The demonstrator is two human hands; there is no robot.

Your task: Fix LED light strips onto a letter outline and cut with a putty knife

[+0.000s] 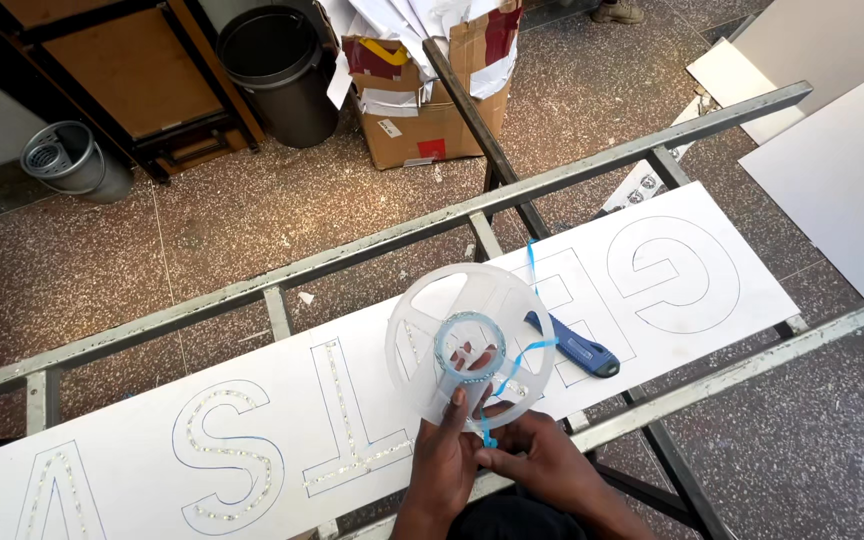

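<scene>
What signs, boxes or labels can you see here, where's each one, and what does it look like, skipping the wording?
Long white rectangular sign board: lies across the grey metal frame, outlined letters, some lined with small dots.
Brown cardboard box: on the floor at top centre, torn open, stuffed with white sheets, red patches.
Small white label: on the box's front.
Plain white sheets: on the floor, right.

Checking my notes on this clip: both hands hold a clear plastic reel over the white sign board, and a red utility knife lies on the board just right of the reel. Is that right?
Not quite: the knife is blue, not red, as the head view shows. The rest holds: the left hand and right hand hold the clear reel over the white board, with the knife lying just right of the reel.
</scene>
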